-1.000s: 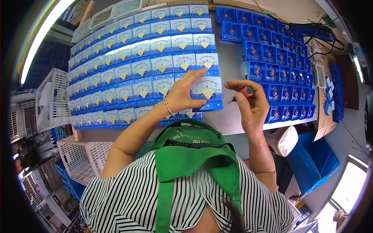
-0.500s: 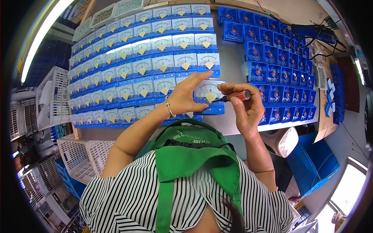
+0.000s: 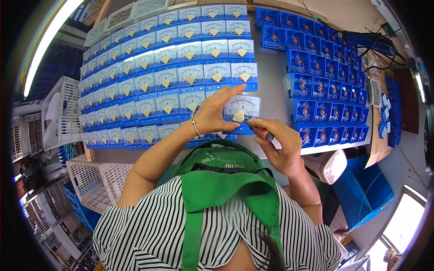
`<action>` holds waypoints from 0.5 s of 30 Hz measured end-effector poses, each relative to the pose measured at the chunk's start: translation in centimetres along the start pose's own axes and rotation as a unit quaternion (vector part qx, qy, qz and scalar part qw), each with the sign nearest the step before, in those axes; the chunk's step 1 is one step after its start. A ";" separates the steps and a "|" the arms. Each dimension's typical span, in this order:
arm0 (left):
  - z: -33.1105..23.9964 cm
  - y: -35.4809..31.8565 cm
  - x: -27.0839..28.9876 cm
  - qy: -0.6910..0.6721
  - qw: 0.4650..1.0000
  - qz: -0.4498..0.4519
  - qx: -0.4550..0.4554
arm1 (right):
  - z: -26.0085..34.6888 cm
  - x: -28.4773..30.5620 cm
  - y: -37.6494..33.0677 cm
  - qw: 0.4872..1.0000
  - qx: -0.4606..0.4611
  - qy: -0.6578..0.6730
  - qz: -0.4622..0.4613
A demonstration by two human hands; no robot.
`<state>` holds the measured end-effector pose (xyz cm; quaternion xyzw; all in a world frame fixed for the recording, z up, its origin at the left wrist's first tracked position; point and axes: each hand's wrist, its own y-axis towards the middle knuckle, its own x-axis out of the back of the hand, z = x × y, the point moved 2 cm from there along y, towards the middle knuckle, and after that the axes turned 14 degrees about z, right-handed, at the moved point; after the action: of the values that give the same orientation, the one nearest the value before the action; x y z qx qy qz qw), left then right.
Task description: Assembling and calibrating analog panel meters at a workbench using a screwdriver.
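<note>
The left hand (image 3: 212,113) grips the left side of a blue-framed analog panel meter (image 3: 242,113) with curled fingers, steadying it near the desk's (image 3: 275,95) front edge. The right hand (image 3: 280,147) is closed round a small screwdriver (image 3: 255,128), its tip at the cream wedge below the dial. This looks like adjusting or fastening the meter's front; next, the tip must stay seated while it is turned. Rows of finished meters (image 3: 167,77) fill the desk's left, open blue housings (image 3: 325,77) its right
</note>
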<state>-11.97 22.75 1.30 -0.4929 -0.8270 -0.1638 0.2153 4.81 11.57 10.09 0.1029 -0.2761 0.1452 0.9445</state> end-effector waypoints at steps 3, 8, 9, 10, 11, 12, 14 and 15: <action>0.0 0.0 -0.1 0.001 1.000 -0.002 -0.010 | -0.6 -0.8 -0.1 0.997 0.021 -0.040 -0.066; -0.3 -0.2 -0.2 -0.012 1.000 -0.004 -0.005 | -1.3 -1.0 0.2 0.976 0.001 -0.092 -0.200; -0.3 -0.3 -0.1 -0.015 1.000 -0.002 -0.003 | -1.3 -1.1 0.1 0.975 0.002 -0.093 -0.201; -0.3 -0.3 -0.1 -0.018 1.000 0.000 -0.001 | -1.4 -1.2 0.1 0.976 0.006 -0.077 -0.206; -0.3 -0.3 0.0 -0.018 1.000 0.000 -0.002 | -1.4 -1.3 0.0 0.976 0.011 -0.062 -0.211; -0.3 -0.4 0.0 -0.020 1.000 0.001 -0.003 | -1.3 -1.3 -0.1 0.975 0.012 -0.063 -0.211; -0.4 -0.5 -0.1 -0.022 1.000 0.002 -0.005 | -0.9 -1.4 -0.5 0.980 0.030 -0.061 -0.188; -0.4 -0.5 -0.1 -0.016 1.000 0.000 -0.012 | -0.6 -1.1 -0.8 0.980 0.030 -0.061 -0.189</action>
<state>-12.28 22.22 1.56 -0.4983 -0.8282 -0.1655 0.1958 4.44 10.74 8.91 0.1899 -0.3043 -0.0340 0.9328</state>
